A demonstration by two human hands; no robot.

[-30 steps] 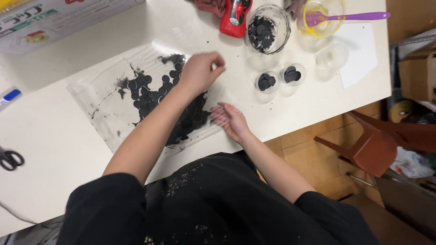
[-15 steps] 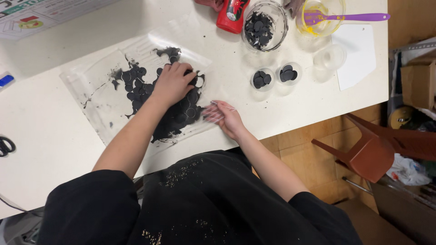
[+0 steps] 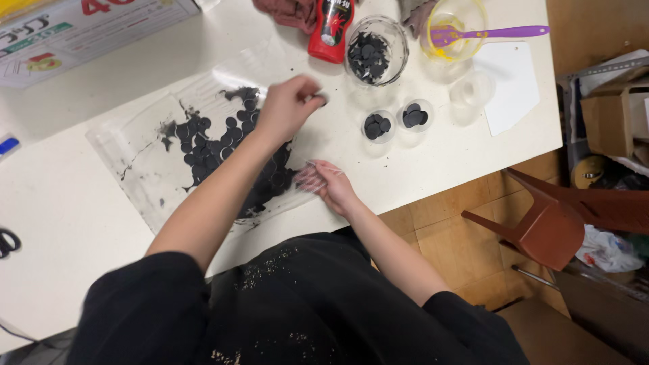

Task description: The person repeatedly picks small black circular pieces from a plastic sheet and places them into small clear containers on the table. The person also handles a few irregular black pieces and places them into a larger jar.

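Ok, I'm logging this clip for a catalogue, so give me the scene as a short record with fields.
Left hand: left hand raised over the table, fingertips pinched together; anything between them is too small to tell
Right hand: right hand resting on the plastic sheet's near edge
Sheet: plastic sheet covered in black discs
Containers: glass bowl and two small cups holding black discs
Surface: white table

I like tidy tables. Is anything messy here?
Yes. Black smears and crumbs spread from the black discs across the plastic sheet, and a few black specks dot the table beyond it, near the left hand.
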